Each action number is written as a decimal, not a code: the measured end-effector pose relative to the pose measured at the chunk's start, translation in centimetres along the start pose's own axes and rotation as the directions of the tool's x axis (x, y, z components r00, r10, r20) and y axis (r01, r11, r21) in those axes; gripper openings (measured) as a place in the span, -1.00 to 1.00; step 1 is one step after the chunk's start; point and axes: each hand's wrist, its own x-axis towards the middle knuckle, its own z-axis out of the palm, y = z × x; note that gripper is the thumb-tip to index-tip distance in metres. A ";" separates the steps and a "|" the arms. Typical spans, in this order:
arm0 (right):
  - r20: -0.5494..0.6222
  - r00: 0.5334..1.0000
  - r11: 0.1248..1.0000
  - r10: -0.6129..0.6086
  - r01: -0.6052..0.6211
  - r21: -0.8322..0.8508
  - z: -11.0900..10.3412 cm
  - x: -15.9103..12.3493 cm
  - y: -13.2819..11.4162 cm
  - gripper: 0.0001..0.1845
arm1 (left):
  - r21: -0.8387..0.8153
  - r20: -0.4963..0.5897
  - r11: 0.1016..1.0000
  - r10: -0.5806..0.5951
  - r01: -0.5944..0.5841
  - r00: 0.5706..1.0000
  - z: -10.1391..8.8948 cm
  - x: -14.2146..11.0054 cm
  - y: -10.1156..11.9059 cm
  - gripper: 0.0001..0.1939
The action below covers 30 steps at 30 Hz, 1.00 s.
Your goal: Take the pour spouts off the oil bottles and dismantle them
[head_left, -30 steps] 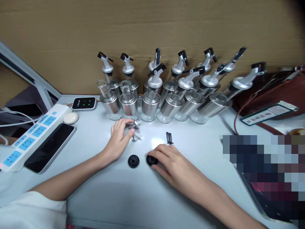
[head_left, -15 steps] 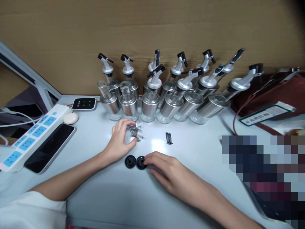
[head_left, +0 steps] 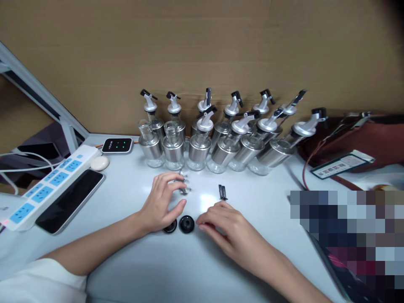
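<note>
My left hand (head_left: 164,203) has its fingers spread and curved, holding nothing. Its fingertips are at small silvery metal parts (head_left: 184,190), partly hidden behind them. Under the thumb side of that hand lies one black round stopper-like disc (head_left: 171,226), partly covered. A second black disc (head_left: 186,224) rests flat to its right, in full sight. Just right of that disc, and apart from it, is my right hand (head_left: 225,225), thumb and fingertips drawn together with nothing visible in them. Beyond it lie two small black levers (head_left: 222,192), side by side.
Several glass-and-steel bottles (head_left: 199,153) with pourer spouts stand at the back; two front-left ones, including a spoutless bottle (head_left: 173,149), have bare necks. Left are a power strip (head_left: 47,185), a phone (head_left: 71,202), a round white case (head_left: 99,163) and a small display device (head_left: 117,145). A brown bag (head_left: 350,139) sits right.
My right hand slid a black disc left beside the other and let go of it. My left hand opened off the silvery parts and came nearer the discs. The whole view shifted slightly.
</note>
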 end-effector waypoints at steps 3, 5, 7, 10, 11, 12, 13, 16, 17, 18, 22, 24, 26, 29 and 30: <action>-0.001 1.000 1.000 -0.001 0.001 -0.006 0.1 0.0 0.1 -0.83 | 0.033 -0.006 0.992 -0.118 0.118 0.993 0.2 0.1 -0.2 -0.78; 0.033 0.999 0.999 -0.008 0.009 -0.035 0.2 0.0 0.0 -0.88 | 0.047 -0.005 0.990 -0.131 0.131 0.991 0.3 0.2 -0.2 -0.80; 0.071 0.997 0.998 -0.010 0.014 -0.053 0.2 0.0 -0.2 -0.90 | 0.061 -0.001 0.990 -0.130 0.130 0.991 0.4 0.3 -0.3 -0.79; 0.067 0.998 0.998 -0.020 0.024 -0.050 0.2 0.1 -0.4 -0.88 | 0.098 -0.015 0.987 -0.130 0.131 0.991 0.3 0.3 -0.5 -0.76; 0.050 0.999 0.998 -0.021 0.024 -0.049 0.1 0.1 -0.4 -0.87 | 0.117 -0.021 0.986 -0.121 0.123 0.992 0.3 0.2 -0.6 -0.75; 0.027 0.999 0.999 -0.023 0.024 -0.048 -0.1 0.2 -0.4 -0.86 | 0.138 -0.027 0.984 -0.106 0.109 0.994 0.2 0.2 -0.8 -0.74; 0.000 1.000 0.999 -0.022 0.022 -0.044 -0.2 0.2 -0.4 -0.85 | 0.159 -0.037 0.983 -0.087 0.091 0.996 0.1 0.2 -0.9 -0.72; -0.092 0.995 0.999 -0.032 0.031 -0.019 -0.9 0.1 0.0 -0.83 | 0.202 -0.125 0.979 0.003 0.023 0.992 -0.8 1.0 -1.2 -0.72; -0.123 0.992 0.999 -0.039 0.038 -0.011 -1.0 0.0 0.1 -0.83 | 0.205 -0.180 0.979 0.036 0.002 0.983 -1.2 1.5 -1.1 -0.72; -0.153 0.987 0.999 -0.048 0.047 -0.006 -1.1 0.0 0.2 -0.83 | 0.198 -0.246 0.980 0.068 -0.019 0.967 -1.7 2.3 -0.9 -0.71; -0.234 0.970 0.998 -0.065 0.067 0.000 -1.3 -0.2 0.5 -0.85 | -0.041 -0.390 0.999 -0.019 0.003 0.921 -3.2 6.9 0.4 -0.57; -0.262 0.962 0.997 -0.072 0.076 0.007 -1.2 -0.2 0.5 -0.86 | -0.217 -0.367 0.976 -0.114 0.034 0.923 -3.1 9.4 1.0 -0.51; -0.290 0.953 0.996 -0.084 0.090 0.007 -1.2 -0.1 0.5 -0.87 | -0.326 -0.325 0.942 -0.191 0.080 0.926 -2.4 11.5 1.2 -0.42; -0.323 0.940 0.993 -0.114 0.115 -0.018 -1.3 -0.1 0.5 -0.86 | -0.443 -0.251 0.878 -0.313 0.178 0.916 -1.1 13.5 0.9 -0.32; -0.330 0.936 0.992 -0.125 0.122 -0.031 -1.3 -0.1 0.4 -0.85 | -0.469 -0.225 0.859 -0.341 0.206 0.913 -0.8 13.9 0.8 -0.32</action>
